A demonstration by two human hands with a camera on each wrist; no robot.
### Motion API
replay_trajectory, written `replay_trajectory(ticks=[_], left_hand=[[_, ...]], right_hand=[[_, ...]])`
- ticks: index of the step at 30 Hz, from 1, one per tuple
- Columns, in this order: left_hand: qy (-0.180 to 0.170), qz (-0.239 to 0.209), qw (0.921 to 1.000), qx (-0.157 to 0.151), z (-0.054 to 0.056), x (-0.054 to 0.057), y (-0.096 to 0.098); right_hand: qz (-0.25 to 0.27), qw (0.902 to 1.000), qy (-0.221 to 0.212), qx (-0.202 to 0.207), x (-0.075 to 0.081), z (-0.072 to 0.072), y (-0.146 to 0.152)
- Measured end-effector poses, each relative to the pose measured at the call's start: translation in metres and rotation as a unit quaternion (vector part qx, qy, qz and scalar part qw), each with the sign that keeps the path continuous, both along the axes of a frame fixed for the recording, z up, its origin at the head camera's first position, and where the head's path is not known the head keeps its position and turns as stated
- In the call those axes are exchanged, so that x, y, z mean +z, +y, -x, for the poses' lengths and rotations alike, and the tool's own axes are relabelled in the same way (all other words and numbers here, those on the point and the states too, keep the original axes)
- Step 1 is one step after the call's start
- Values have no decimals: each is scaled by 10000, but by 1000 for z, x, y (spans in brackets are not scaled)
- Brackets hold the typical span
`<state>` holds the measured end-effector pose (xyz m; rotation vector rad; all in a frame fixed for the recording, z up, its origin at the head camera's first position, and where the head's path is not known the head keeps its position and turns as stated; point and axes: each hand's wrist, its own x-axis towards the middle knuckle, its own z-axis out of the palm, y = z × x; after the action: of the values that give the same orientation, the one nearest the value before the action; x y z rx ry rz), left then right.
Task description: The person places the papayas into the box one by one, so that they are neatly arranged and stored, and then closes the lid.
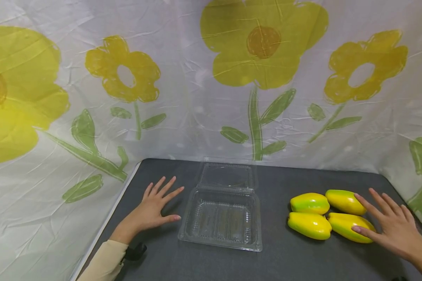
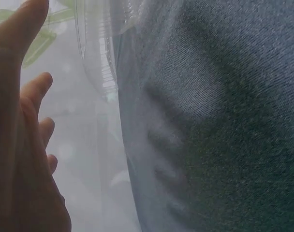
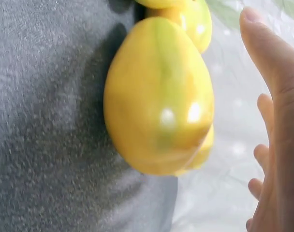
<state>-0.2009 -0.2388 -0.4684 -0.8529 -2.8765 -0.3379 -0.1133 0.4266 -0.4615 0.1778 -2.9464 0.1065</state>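
My left hand [image 1: 152, 207] is spread with straight fingers above the dark table, just left of a clear plastic clamshell box [image 1: 186, 234]. The box lies with its lid [image 1: 201, 175] folded back, and nothing shows inside it. On the right, several glossy yellow-green fruits, papaya-like in shape, sit close together in two rows; one is the front left fruit [image 1: 309, 225]. Spread fingers of my right hand [image 1: 395, 230] reach over the right-hand fruits, with thumb and index finger overlapping them in the head view. In the right wrist view, a fruit [image 3: 159, 96] stands apart from the palm.
The dark grey tabletop [image 1: 225, 267] runs back to a white cloth [image 1: 190, 97] printed with yellow flowers, which also hangs along both sides. A black strap device [image 1: 135, 251] is on my left wrist beside a beige sleeve [image 1: 105, 263].
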Motion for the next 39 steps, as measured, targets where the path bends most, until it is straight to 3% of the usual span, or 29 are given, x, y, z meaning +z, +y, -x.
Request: replay_trajectory(ticks=[5, 11, 22, 39], left_hand=[[112, -144, 9995, -242, -4, -2, 4], [-24, -349, 9982, -483, -10, -2, 8], [-49, -615, 9939, -918, -18, -1, 15], [-171, -1048, 9897, -956, -23, -7, 16]], right_hand=[[162, 9995, 96, 238, 0, -1, -10], [533, 9970, 39, 554, 2, -1, -27], [1305, 9843, 203, 1169, 9, 0, -57], [1327, 9743, 913, 1577, -2, 6, -86]])
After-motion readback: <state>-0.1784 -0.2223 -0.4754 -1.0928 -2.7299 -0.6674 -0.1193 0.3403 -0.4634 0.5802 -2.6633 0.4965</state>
